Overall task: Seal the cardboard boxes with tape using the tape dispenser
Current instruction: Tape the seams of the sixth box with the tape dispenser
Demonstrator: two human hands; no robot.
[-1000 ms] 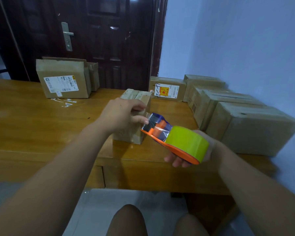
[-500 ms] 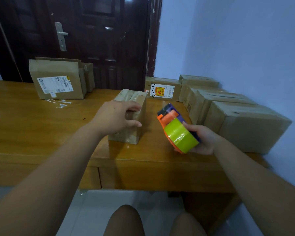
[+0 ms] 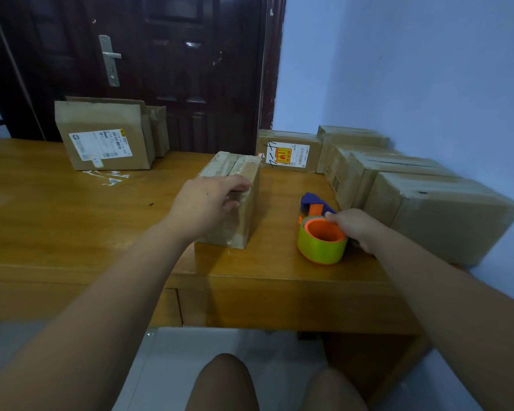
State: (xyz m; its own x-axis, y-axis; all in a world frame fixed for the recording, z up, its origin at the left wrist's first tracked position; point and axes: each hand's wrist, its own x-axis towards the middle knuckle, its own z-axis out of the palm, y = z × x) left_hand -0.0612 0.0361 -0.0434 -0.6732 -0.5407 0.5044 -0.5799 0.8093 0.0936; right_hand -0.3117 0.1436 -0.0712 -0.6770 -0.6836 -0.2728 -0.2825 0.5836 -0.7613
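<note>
A small cardboard box (image 3: 248, 203) stands on the worktop (image 3: 72, 221) at 12 o'clock from the person, its long side running away from them. Glossy tape can be seen along its top seam and down the near end. The near top edge is gripped by the left hand (image 3: 208, 203), fingers laid over the top and thumb against the side. At 1 o'clock, just beside the box but apart from it, the tape dispenser (image 3: 321, 232) lies on its side on the worktop, orange hub upward and blue cutter end pointing away. It is grasped by the right hand (image 3: 353, 229), whose fingers are curled over the hub's rim.

This box's seam appears to be covered, so the step in hand is judged to be the change from one box to the next. Whether every seam is sealed cannot be told, as the underside is hidden. The next move would call for the box to be turned for checking or set aside, and another box to be brought to 12 o'clock.

A row of closed boxes (image 3: 442, 215) is packed along the wall from 1 to 3 o'clock, touching one another, so little room is left to the right of the dispenser. An open-flapped box (image 3: 101, 134) stands at 10 o'clock, with loose tape scraps (image 3: 109, 177) in front of it.
</note>
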